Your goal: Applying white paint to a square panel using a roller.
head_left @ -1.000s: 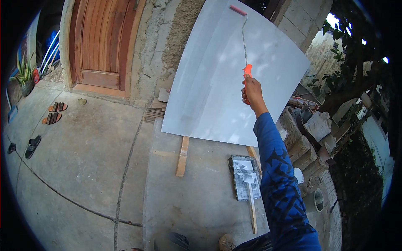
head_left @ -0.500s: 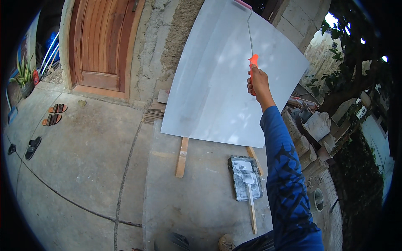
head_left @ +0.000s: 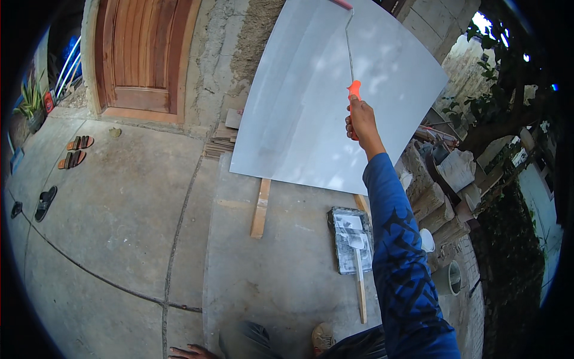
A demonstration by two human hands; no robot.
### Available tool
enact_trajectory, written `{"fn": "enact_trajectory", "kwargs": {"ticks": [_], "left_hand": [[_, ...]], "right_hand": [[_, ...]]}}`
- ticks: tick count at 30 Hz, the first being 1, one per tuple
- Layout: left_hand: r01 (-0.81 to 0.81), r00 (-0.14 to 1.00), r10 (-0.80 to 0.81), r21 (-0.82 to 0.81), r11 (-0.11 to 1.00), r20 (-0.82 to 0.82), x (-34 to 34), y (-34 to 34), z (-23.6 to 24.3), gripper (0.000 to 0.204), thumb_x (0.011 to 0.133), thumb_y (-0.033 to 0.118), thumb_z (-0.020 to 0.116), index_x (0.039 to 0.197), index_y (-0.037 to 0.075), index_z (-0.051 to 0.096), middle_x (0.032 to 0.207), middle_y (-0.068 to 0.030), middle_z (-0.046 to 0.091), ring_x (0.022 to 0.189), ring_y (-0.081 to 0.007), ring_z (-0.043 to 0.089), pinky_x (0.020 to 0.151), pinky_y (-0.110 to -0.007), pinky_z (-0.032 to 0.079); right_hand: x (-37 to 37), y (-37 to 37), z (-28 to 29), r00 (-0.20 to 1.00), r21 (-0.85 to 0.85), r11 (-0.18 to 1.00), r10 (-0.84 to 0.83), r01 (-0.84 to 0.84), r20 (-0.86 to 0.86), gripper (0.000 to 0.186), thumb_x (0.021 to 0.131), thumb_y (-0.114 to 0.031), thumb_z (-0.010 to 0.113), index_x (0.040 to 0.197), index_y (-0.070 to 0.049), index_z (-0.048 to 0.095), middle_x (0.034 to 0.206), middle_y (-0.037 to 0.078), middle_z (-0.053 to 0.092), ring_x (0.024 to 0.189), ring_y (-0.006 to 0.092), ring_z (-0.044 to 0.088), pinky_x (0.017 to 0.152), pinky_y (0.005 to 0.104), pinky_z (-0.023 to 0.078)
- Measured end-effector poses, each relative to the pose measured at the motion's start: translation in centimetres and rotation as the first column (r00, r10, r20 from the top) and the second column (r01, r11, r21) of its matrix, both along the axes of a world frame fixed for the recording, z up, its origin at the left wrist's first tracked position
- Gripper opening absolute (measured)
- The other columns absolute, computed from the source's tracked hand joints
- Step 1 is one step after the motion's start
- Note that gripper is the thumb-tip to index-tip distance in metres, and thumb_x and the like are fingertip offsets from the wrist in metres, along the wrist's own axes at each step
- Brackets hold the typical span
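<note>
My right hand (head_left: 363,121) is wrapped round the orange handle of a paint roller (head_left: 355,91), arm stretched forward. The roller's thin wire frame runs up to a pinkish sleeve (head_left: 341,3), which lies against the upper part of a large board (head_left: 335,102). That board leans back, pale grey-white with streaks of differing tone. At the lower edge my left hand (head_left: 192,352) shows only in part, fingers stretched out and holding nothing. On the ground below the board sits a black paint tray (head_left: 345,263) smeared with white, and a flat wooden-handled paddle (head_left: 360,287) rests in it.
Wooden supports (head_left: 260,209) stick out under the board. Stacked stones or blocks (head_left: 436,209), a bucket (head_left: 448,279) and a white container (head_left: 426,240) stand at right. Sandals (head_left: 73,160) and a dark slipper (head_left: 45,203) lie at left, before a wooden door (head_left: 140,60).
The roller and my right hand have shifted slightly left across the board. My left hand has come into view at the lower edge. The whole view has tilted a little downward.
</note>
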State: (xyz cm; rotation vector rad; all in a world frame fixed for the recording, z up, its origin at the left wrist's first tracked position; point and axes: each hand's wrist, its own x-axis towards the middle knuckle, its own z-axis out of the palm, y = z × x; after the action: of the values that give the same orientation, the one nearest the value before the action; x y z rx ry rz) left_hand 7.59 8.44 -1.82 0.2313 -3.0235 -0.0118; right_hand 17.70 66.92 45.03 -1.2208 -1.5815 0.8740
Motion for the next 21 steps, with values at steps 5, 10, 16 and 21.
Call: {"fn": "enact_trajectory", "kwargs": {"ticks": [5, 10, 16, 21], "left_hand": [[0.003, 1.000, -0.003, -0.003, 1.000, 0.006, 0.1, 0.3, 0.2, 0.067, 0.101, 0.057, 0.026, 0.158, 0.021, 0.025, 0.161, -0.0159, 0.026, 0.147, -0.0363, 0.028, 0.110, -0.064, 0.026], [-0.010, 1.000, 0.010, -0.019, 1.000, 0.010, 0.1, 0.1, 0.4, 0.067, 0.101, 0.058, 0.025, 0.158, 0.021, 0.025, 0.161, -0.0155, 0.025, 0.147, -0.0361, 0.027, 0.111, -0.064, 0.025], [-0.011, 1.000, 0.012, -0.048, 0.999, 0.026, 0.1, 0.5, 0.6, 0.067, 0.101, 0.058, 0.024, 0.158, 0.022, 0.024, 0.162, -0.0150, 0.024, 0.147, -0.0359, 0.027, 0.111, -0.064, 0.025], [-0.029, 0.999, 0.032, -0.088, 0.996, 0.032, 0.1, 0.4, 0.7, 0.067, 0.102, 0.058, 0.023, 0.158, 0.022, 0.023, 0.162, -0.0147, 0.024, 0.148, -0.0357, 0.026, 0.112, -0.064, 0.024]], "right_hand": [[0.4, -1.6, -6.0, 0.998, -0.054, 0.997, -0.045, 0.047, 0.041, 0.044, 0.099, -0.050, 0.046, 0.093, -0.007, 0.044, 0.058, 0.003, 0.045, 0.038, 0.0113, 0.041, 0.034, 0.0281, 0.034], [0.3, -3.4, -11.6, 0.998, -0.136, 0.990, -0.039, 0.045, 0.048, 0.045, 0.100, -0.052, 0.046, 0.093, -0.008, 0.044, 0.058, 0.003, 0.045, 0.039, 0.0124, 0.042, 0.036, 0.0295, 0.035], [1.6, -5.6, -18.8, 0.985, -0.127, 0.987, -0.075, 0.095, 0.155, 0.044, 0.102, -0.046, 0.045, 0.096, -0.002, 0.046, 0.055, 0.007, 0.050, 0.038, 0.0165, 0.049, 0.035, 0.0340, 0.038], [2.0, -8.6, -23.5, 0.983, -0.214, 0.972, -0.062, 0.099, 0.173, 0.042, 0.103, -0.044, 0.045, 0.101, -0.002, 0.049, 0.056, 0.007, 0.052, 0.040, 0.0174, 0.052, 0.037, 0.0344, 0.041]]}}
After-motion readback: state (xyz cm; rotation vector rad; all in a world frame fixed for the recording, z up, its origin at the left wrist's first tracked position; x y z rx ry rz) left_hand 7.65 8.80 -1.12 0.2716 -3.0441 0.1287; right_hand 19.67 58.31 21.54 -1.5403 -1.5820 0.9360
